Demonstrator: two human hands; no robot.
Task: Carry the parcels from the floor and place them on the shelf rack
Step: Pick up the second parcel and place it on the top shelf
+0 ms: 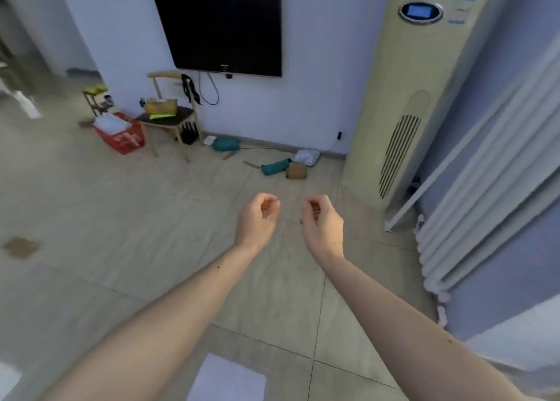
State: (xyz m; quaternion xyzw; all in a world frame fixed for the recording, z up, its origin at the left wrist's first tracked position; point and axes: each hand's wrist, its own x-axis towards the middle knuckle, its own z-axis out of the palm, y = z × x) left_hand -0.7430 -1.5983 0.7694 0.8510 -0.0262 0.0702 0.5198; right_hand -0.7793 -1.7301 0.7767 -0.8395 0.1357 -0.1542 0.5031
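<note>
Empty hands held out over the tiled floor, parcels lying by the tall air conditioner (406,97).

The left hand (257,218) and right hand (322,221) hang loosely curled, gripping nothing. A brown box parcel (297,170), teal parcel (275,166) and white parcel (307,157) lie on the floor just left of the air conditioner's base; another teal parcel (225,144) lies farther left.

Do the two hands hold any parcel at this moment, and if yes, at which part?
No. The left hand and the right hand hang over the floor with loosely curled fingers and hold nothing.
</note>
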